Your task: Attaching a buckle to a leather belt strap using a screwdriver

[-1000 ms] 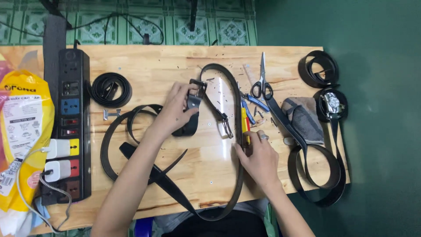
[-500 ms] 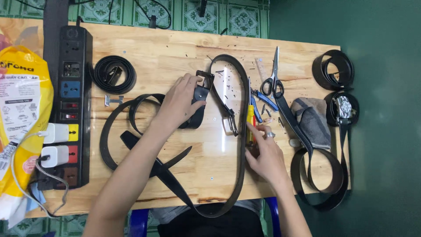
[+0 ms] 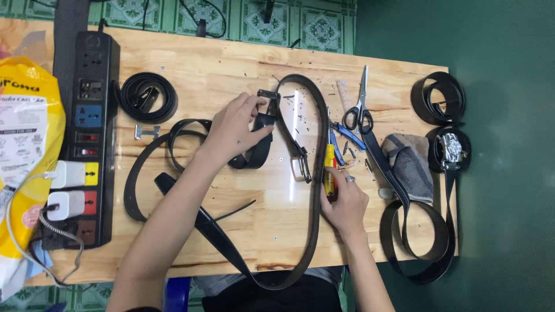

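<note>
My left hand [image 3: 236,128] rests on a black belt end and a dark object near the middle of the wooden table [image 3: 231,63]. Its fingertips touch the belt's metal end clasp [image 3: 268,96]. A long black belt [image 3: 317,173] loops from there down to the table's front edge and back left. A silver buckle [image 3: 300,167] lies inside the loop. My right hand [image 3: 346,202] is closed around a yellow-and-red handled tool [image 3: 329,167] just right of the belt.
Scissors [image 3: 358,107], blue pliers [image 3: 347,134] and a grey cloth [image 3: 410,164] lie to the right. Coiled belts [image 3: 439,97] sit at the right edge, another coil [image 3: 144,97] at upper left. A black power strip [image 3: 88,133] and yellow bag [image 3: 23,162] occupy the left side.
My left hand stayed on the belt end by the clasp. My right hand moved slightly down and closed on the yellow tool. The camera view shifted.
</note>
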